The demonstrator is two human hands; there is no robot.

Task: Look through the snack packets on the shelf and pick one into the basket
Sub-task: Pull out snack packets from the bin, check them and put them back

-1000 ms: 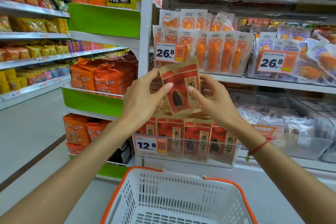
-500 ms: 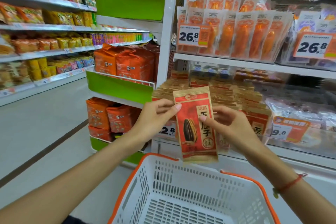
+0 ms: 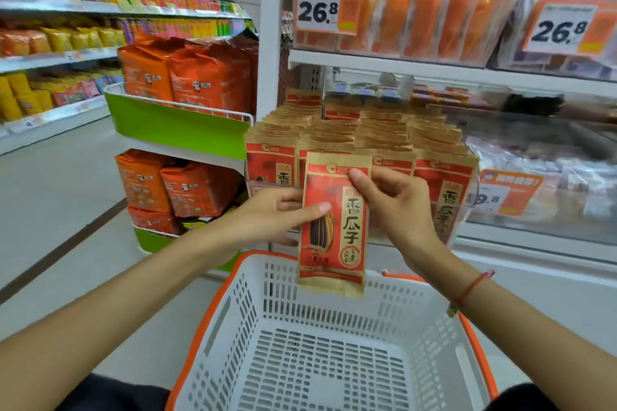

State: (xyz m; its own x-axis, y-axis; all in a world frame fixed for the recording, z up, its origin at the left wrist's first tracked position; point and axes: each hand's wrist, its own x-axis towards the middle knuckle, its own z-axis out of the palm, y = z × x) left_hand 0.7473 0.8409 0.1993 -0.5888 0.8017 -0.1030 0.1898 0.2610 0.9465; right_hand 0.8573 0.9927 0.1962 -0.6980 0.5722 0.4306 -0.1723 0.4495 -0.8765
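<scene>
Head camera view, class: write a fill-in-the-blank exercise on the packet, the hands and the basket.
1. Both the left hand and the right hand hold one red ____.
2. The packet hangs above a white basket with an ____ rim.
3. The basket holds ____ packets.
4. The bracelet is on the ____ wrist.

Missing words: packet; orange; no; right

The white shelf (image 3: pixel 384 65) bears upright rows of red-and-tan snack packets (image 3: pixel 384 140) (tightly stacked).
</scene>
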